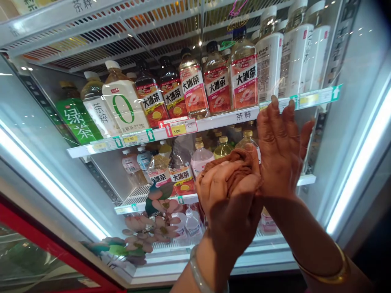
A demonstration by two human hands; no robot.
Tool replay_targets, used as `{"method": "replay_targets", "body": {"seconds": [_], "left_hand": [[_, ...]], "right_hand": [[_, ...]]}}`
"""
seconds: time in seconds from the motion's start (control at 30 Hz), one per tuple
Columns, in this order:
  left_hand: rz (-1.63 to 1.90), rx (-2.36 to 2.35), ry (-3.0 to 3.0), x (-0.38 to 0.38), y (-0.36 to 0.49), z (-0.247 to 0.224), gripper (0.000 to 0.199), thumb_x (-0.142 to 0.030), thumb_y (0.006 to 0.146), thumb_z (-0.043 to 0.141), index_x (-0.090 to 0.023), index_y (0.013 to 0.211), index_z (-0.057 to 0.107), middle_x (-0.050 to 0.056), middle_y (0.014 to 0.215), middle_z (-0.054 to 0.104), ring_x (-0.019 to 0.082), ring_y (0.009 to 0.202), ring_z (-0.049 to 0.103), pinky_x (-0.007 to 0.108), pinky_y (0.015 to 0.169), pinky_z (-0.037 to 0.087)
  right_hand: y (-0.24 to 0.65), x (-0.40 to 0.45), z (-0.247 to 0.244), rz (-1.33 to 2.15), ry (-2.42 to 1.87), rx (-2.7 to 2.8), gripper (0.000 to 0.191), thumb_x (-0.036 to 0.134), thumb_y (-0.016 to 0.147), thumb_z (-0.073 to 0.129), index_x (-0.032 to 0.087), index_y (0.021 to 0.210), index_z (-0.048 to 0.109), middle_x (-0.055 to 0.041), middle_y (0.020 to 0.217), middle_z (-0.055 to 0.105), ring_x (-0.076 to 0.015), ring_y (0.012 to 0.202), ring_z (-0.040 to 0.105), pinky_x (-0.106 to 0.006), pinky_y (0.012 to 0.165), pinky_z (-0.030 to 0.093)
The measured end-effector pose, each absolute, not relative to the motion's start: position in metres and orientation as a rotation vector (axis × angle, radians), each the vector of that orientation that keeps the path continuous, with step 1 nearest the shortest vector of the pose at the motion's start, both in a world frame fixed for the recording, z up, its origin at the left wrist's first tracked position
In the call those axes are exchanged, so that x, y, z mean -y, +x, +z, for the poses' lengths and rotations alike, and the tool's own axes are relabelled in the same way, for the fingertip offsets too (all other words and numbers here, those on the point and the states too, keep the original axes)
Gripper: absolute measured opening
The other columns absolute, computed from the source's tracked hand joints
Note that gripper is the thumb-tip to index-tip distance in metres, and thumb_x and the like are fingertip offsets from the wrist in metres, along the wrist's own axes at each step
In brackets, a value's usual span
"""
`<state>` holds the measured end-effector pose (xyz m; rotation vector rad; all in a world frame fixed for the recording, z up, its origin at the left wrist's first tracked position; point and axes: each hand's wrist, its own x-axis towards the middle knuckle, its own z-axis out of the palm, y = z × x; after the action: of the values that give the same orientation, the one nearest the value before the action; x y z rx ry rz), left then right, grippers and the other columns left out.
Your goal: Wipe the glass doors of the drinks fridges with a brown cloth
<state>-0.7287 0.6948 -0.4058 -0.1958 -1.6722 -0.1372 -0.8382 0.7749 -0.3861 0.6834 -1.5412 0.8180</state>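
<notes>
A glass door (317, 134) stands in front of a lit drinks cooler. Bunched up in my left hand (229, 199) is a brown cloth (238, 169), with the fingers wrapped round it. My right hand (279, 150) is just to the right of it, palm toward the glass and fingers spread upward, holding nothing. The thumb side of the right hand is beside the cloth. Behind the hands, the white shelf edge (220, 119) carries price tags. Iced tea bottles (244, 81) stand on that shelf.
Smaller bottles (201, 156) line the lower shelf. Flower decals (165, 205) show at the lower left of the glass. A red frame (45, 240) crosses the bottom left corner. Bright light strips (363, 154) run down both sides of the cooler.
</notes>
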Motion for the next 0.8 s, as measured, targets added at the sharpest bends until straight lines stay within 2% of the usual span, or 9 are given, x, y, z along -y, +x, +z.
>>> {"method": "replay_targets", "body": {"seconds": [0.07, 0.17, 0.3, 0.57, 0.8], "left_hand": [[-0.135, 1.651, -0.190, -0.693, -0.728, -0.404, 0.022, -0.018, 0.088, 0.072, -0.028, 0.107, 0.073, 0.006, 0.122, 0.073, 0.025, 0.118, 0.067, 0.047, 0.110, 0.049], [-0.061, 1.553, -0.092, -0.676, -0.720, -0.392, 0.024, -0.015, 0.085, 0.072, -0.028, 0.105, 0.073, 0.005, 0.119, 0.074, 0.024, 0.117, 0.067, 0.046, 0.109, 0.049], [0.006, 1.469, 0.014, -0.652, -0.709, -0.379, 0.026, -0.015, 0.083, 0.075, -0.026, 0.107, 0.074, 0.006, 0.123, 0.073, 0.026, 0.119, 0.066, 0.047, 0.111, 0.046], [0.060, 1.539, -0.112, -0.680, -0.730, -0.399, 0.019, -0.016, 0.086, 0.073, -0.028, 0.101, 0.074, 0.004, 0.115, 0.076, 0.024, 0.115, 0.068, 0.046, 0.109, 0.048], [0.097, 1.474, -0.025, -0.640, -0.707, -0.376, 0.028, -0.014, 0.085, 0.076, -0.025, 0.111, 0.073, 0.007, 0.125, 0.072, 0.028, 0.121, 0.066, 0.051, 0.109, 0.049]], "right_hand": [[-0.838, -0.775, -0.386, 0.818, 0.693, 1.556, 0.071, 0.028, 0.103, 0.042, 0.039, 0.167, 0.012, -0.0025, 0.170, 0.038, -0.0256, 0.163, 0.026, -0.066, 0.134, 0.015], [-0.837, -0.776, -0.386, 0.810, 0.719, 1.547, 0.076, 0.033, 0.101, 0.048, 0.034, 0.168, 0.012, -0.0058, 0.171, 0.036, -0.0288, 0.164, 0.022, -0.067, 0.134, 0.012], [-0.836, -0.776, -0.385, 0.785, 0.697, 1.577, 0.074, 0.035, 0.102, 0.047, 0.032, 0.168, 0.014, -0.0071, 0.171, 0.036, -0.0305, 0.163, 0.025, -0.068, 0.133, 0.015], [-0.838, -0.775, -0.386, 0.788, 0.703, 1.553, 0.072, 0.032, 0.101, 0.048, 0.028, 0.167, 0.019, -0.0083, 0.172, 0.034, -0.0300, 0.164, 0.022, -0.066, 0.133, 0.013], [-0.839, -0.775, -0.386, 0.787, 0.703, 1.533, 0.074, 0.033, 0.101, 0.050, 0.029, 0.167, 0.018, -0.0081, 0.170, 0.037, -0.0298, 0.164, 0.023, -0.066, 0.134, 0.013]]}}
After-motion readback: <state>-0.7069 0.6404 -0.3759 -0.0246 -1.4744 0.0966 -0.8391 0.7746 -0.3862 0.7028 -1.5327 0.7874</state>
